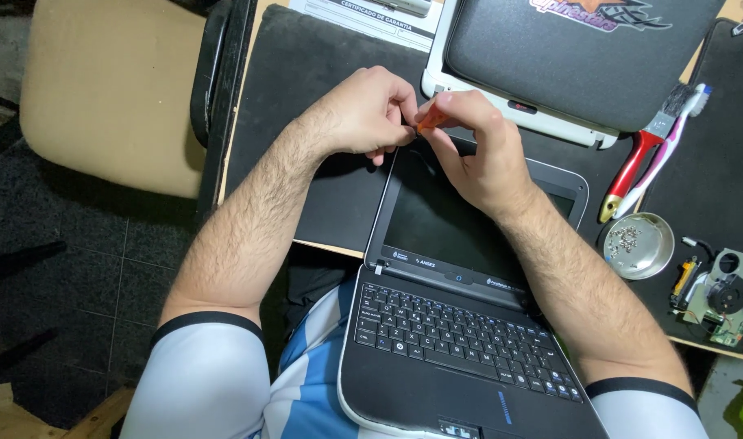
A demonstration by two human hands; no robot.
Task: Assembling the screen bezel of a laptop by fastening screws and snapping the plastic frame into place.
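While the left hand (370, 114) pinches the laptop (461, 317) bezel corner, right hand (469, 146) fingers grip an orange tool (430, 122)

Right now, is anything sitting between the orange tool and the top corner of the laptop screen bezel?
Nothing visible does. The right hand pinches the orange tool with its tip at the top left corner of the screen bezel, and the left hand grips that same spot. The fingers hide the exact contact.

The orange tool (430, 122) is mostly hidden by fingers (461, 110).
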